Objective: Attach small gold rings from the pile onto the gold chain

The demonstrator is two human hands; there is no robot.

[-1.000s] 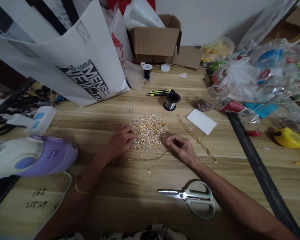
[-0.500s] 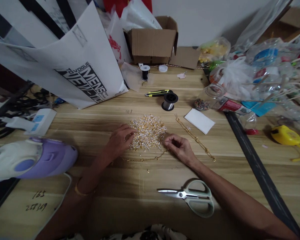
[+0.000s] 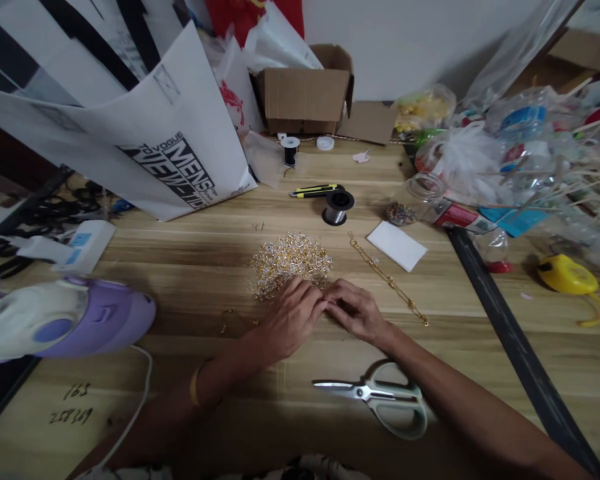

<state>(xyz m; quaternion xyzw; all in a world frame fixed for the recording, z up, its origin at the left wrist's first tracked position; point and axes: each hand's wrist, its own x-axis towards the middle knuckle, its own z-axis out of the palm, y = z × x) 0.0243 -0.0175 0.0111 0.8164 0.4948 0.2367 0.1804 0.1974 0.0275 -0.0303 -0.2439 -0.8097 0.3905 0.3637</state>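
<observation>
My left hand (image 3: pixel 293 320) and my right hand (image 3: pixel 356 311) meet at the fingertips, at the near right edge of a pile of small gold and clear beads (image 3: pixel 290 259). Both are closed in a pinch; whatever lies between the fingers is too small and hidden to make out. A thin gold chain (image 3: pixel 240 315) shows to the left of my left hand, which covers its middle. To the right of my right hand lies a second gold chain (image 3: pixel 391 283), stretched out on the table. Scissors with pale green handles (image 3: pixel 395 400) rest below my hands, blades slightly apart.
Behind the beads are a wire spool (image 3: pixel 337 208), a yellow-black cutter knife (image 3: pixel 313 191) and a white folded paper (image 3: pixel 397 245). A bead jar (image 3: pixel 415 200) and a yellow tape measure (image 3: pixel 569 273) lie right. At left are a purple-and-white appliance (image 3: pixel 100 317) and a paper bag (image 3: pixel 180 133).
My left hand has left the left side of the bead pile and moved right and nearer me, to my right hand's fingertips. It now covers much of the near chain.
</observation>
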